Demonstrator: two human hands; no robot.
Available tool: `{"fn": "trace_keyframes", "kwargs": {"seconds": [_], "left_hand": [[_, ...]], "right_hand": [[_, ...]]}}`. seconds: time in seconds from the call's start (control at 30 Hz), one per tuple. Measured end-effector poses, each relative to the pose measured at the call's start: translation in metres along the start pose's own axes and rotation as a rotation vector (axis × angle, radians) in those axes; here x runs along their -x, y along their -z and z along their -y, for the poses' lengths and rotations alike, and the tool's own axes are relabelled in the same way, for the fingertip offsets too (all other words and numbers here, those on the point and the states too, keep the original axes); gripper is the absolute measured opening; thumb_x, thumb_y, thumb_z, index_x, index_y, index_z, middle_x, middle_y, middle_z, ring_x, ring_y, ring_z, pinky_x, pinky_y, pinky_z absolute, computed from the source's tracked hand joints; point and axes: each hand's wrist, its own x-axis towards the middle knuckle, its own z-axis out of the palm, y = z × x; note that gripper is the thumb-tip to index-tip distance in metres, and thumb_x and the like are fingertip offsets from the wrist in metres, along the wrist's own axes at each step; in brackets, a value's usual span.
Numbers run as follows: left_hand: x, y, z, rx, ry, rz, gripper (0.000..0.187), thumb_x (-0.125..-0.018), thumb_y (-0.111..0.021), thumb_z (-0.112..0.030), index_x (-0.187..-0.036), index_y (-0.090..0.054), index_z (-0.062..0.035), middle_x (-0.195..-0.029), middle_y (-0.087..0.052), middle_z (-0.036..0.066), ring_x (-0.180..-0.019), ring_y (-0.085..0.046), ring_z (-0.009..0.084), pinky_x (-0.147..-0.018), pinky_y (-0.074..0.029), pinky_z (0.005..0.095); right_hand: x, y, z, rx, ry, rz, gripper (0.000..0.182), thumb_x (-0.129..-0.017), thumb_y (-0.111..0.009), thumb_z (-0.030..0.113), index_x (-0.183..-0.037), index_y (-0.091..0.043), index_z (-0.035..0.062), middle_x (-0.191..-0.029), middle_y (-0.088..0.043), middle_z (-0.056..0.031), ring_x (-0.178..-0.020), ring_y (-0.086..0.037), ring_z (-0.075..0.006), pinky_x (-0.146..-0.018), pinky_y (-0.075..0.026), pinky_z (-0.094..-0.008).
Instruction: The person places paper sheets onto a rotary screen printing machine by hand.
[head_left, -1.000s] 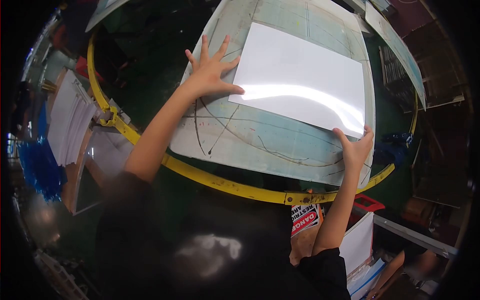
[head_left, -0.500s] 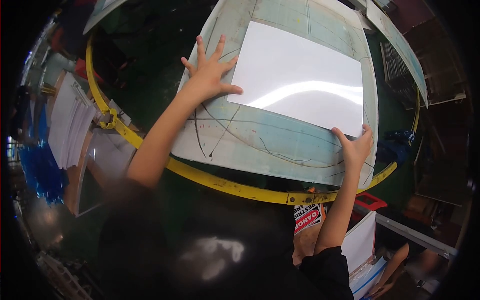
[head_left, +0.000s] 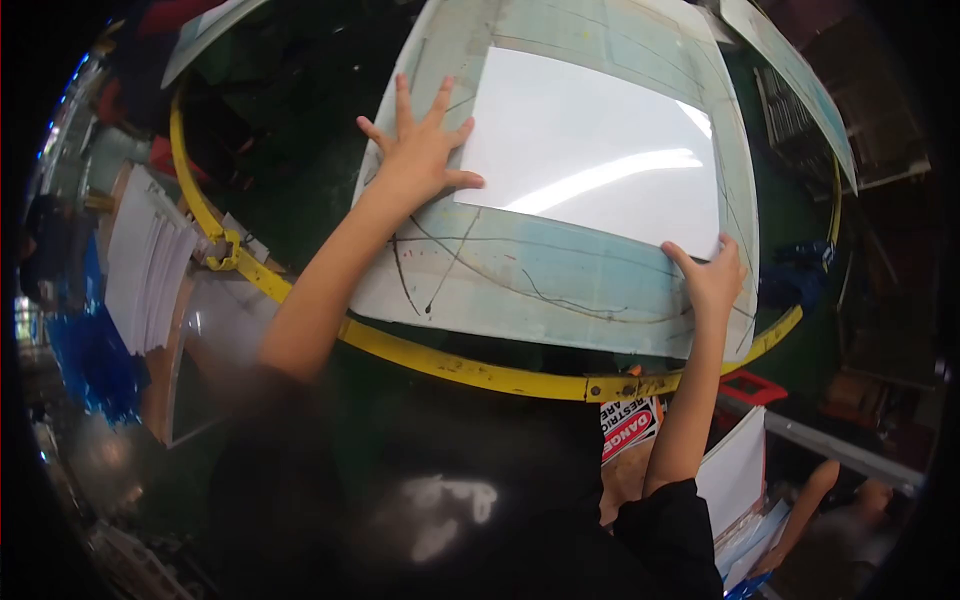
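A glossy white sheet lies on a worn pale-blue board marked with dark lines. My left hand is open at the sheet's left edge, with its fingers spread over the board and thumb and index fingertips by the edge. At the sheet's near right corner, my right hand has its thumb on the near edge and its fingers round the right edge, gripping that corner. The undersides of these fingers are hidden.
A yellow curved rail runs round the board's near side. Stacked white sheets stand at the left. Below right are a danger sign, a red handle and another person's arm. Another board is at upper right.
The sheet's near right corner and my right hand have shifted slightly away from me. The bright reflection on the sheet has changed shape. My left hand stays spread at the left edge.
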Motion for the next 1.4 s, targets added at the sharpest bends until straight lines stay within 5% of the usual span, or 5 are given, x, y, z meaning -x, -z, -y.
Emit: {"fn": "trace_keyframes", "kwargs": {"seconds": [0.4,0.6,0.77,1.0,1.4], "left_hand": [[-0.010,0.003,-0.009,-0.274,-0.048,0.035,0.071,-0.063,-0.074,-0.052,-0.123,-0.056,-0.0196,-0.152,-0.016,0.007,-0.138,0.004,0.0418,-0.088,-0.002,0.0827],[-0.008,0.003,-0.022,-0.578,-0.142,-0.006,0.066,-0.069,-0.068,-0.054,-0.127,-0.051,-0.0272,-0.151,-0.019,0.007,-0.137,-0.007,0.0429,-0.087,-0.012,0.0828],[-0.030,-0.060,0.026,-0.497,-0.098,-0.310,0.068,-0.068,-0.074,-0.044,-0.130,-0.047,-0.0408,-0.153,-0.018,0.001,-0.137,-0.004,0.0451,-0.085,-0.006,0.0839],[0.071,-0.015,-0.096,0.064,-0.416,-0.420,0.057,-0.075,-0.072,-0.033,-0.129,-0.053,-0.0340,-0.152,-0.021,0.006,-0.136,-0.009,0.0452,-0.098,-0.012,0.0703],[0.176,0.004,-0.207,0.564,-0.770,-0.106,0.044,-0.076,-0.071,-0.013,-0.119,-0.062,-0.0173,-0.149,-0.024,0.015,-0.135,-0.015,0.0424,-0.106,-0.021,0.0489]], "right_hand": [[0.006,-0.018,-0.021,-0.014,0.369,-0.042,0.034,-0.083,-0.061,0.040,-0.109,-0.066,0.0193,-0.119,-0.057,-0.0118,-0.114,-0.049,-0.0272,-0.106,-0.015,-0.0560],[0.036,0.001,-0.038,0.019,0.433,0.203,0.052,-0.093,-0.039,0.047,-0.129,-0.050,0.0111,-0.141,-0.040,-0.0139,-0.133,-0.032,-0.0279,-0.105,-0.005,-0.0652],[0.139,0.040,-0.124,-0.126,0.680,-0.087,0.057,-0.079,-0.068,0.038,-0.127,-0.050,0.0136,-0.139,-0.039,-0.0152,-0.131,-0.034,-0.0341,-0.106,-0.029,-0.0477],[0.243,0.066,-0.279,0.499,-0.407,0.200,0.110,-0.054,-0.086,0.033,-0.144,-0.024,0.0276,-0.144,-0.016,-0.0339,-0.135,-0.016,-0.0484,-0.109,-0.023,-0.0496],[0.283,0.085,-0.326,-0.012,-0.498,0.227,0.088,-0.068,-0.076,0.036,-0.142,-0.032,0.0206,-0.139,-0.036,-0.0269,-0.127,-0.038,-0.0421,-0.101,-0.038,-0.0396]]}}
